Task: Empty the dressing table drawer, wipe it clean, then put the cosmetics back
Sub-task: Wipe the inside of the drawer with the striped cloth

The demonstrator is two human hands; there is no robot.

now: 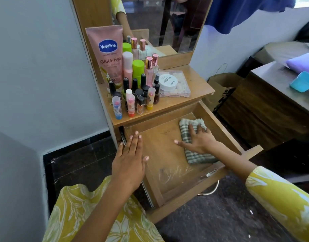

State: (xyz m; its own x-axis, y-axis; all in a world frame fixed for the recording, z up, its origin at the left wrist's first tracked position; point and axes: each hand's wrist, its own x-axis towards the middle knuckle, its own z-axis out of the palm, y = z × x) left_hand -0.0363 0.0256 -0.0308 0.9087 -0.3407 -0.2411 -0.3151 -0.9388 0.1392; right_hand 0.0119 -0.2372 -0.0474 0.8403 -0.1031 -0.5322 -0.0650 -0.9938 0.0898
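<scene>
A wooden drawer stands pulled out, its floor bare at the left and near side. The right hand presses a striped cloth flat against the right wall, fingers spread. The left hand rests flat on the left rim, fingers straight and together. Cosmetics crowd the tabletop beyond.

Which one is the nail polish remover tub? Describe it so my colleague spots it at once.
Start at the dressing table top above the open drawer. Right of the crowd of bottles lies a clear plastic box, and the white nail polish remover tub sits on it. It is the only low, round, white-lidded tub there; every neighbour is a tall, narrow bottle or tube.
</scene>
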